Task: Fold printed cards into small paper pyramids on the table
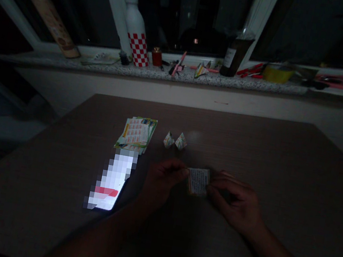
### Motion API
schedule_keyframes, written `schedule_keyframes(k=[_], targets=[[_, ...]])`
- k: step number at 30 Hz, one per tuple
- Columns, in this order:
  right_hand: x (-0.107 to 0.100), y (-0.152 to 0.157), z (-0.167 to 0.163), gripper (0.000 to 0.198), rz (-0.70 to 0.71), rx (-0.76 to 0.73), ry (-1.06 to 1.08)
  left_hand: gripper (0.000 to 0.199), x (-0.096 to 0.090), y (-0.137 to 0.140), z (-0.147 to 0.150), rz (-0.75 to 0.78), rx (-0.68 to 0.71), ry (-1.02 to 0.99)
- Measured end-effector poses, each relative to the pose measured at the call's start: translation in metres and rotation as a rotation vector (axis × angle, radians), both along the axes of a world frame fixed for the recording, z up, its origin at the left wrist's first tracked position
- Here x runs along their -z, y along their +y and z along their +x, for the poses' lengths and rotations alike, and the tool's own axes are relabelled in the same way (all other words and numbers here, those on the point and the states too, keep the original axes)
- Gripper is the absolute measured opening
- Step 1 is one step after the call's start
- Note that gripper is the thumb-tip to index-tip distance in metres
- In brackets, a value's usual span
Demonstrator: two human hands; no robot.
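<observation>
A small squarish piece of printed paper is held between my two hands, just above or on the table; the dim light hides which. My left hand pinches its upper left corner between thumb and fingers. On the opposite edge, my right hand is closed on the paper with thumb and fingertips. Beyond my hands stand two folded paper shapes, a left one and a right one, pointed and close together. A stack of printed paper sheets lies to their left.
Left of my hands lies a lit phone, its screen partly blurred. Behind the brown table, a granite windowsill carries a checkered bottle, a dark cup, a yellow roll, a tan cylinder and several pens.
</observation>
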State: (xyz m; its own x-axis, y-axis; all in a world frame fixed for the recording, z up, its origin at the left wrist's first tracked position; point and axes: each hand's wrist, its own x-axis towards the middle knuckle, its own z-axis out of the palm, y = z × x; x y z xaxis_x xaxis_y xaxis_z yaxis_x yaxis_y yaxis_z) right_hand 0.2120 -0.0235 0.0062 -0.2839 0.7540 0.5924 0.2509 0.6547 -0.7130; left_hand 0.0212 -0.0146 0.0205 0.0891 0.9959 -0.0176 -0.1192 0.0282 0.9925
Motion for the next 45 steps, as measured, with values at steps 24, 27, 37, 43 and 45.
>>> schedule_keyframes(k=[24, 27, 37, 43, 45], targets=[[0.005, -0.001, 0.002, 0.007, -0.114, 0.076, -0.076, 0.012, 0.005, 0.002, -0.002, 0.013, -0.053, -0.023], [0.007, -0.001, 0.002, 0.007, -0.132, 0.067, -0.092, 0.012, 0.007, 0.002, -0.002, 0.01, -0.055, -0.043], [0.006, -0.002, 0.002, 0.008, -0.158, 0.066, -0.126, 0.011, 0.009, 0.004, -0.003, -0.014, -0.063, -0.073], [0.007, -0.002, 0.002, 0.008, -0.171, 0.066, -0.125, 0.011, 0.011, 0.004, -0.004, -0.009, -0.063, -0.063], [0.008, -0.002, 0.002, 0.009, -0.209, 0.084, -0.132, 0.011, 0.012, 0.005, -0.004, -0.015, -0.057, -0.092]])
